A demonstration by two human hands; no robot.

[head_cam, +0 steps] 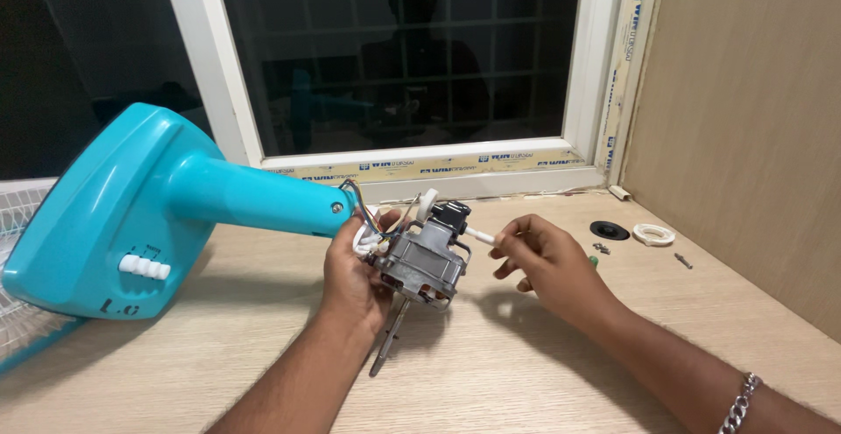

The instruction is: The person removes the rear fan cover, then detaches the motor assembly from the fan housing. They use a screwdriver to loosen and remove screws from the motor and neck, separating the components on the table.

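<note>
Fan motor [424, 261] sits gripped in the left hand [355, 276], fingers curled round its left side, above the wooden tabletop [543, 373]. Right hand [547, 259] pinches the white knob stem [480, 235] at the motor's upper right, its axis pointing sideways toward that hand. Motor shaft [390, 338] points down; turquoise fan stand [166, 202] stretches away left.

Both hands raised, left hand [355, 272] clenched, right hand [547, 263] pinching
</note>
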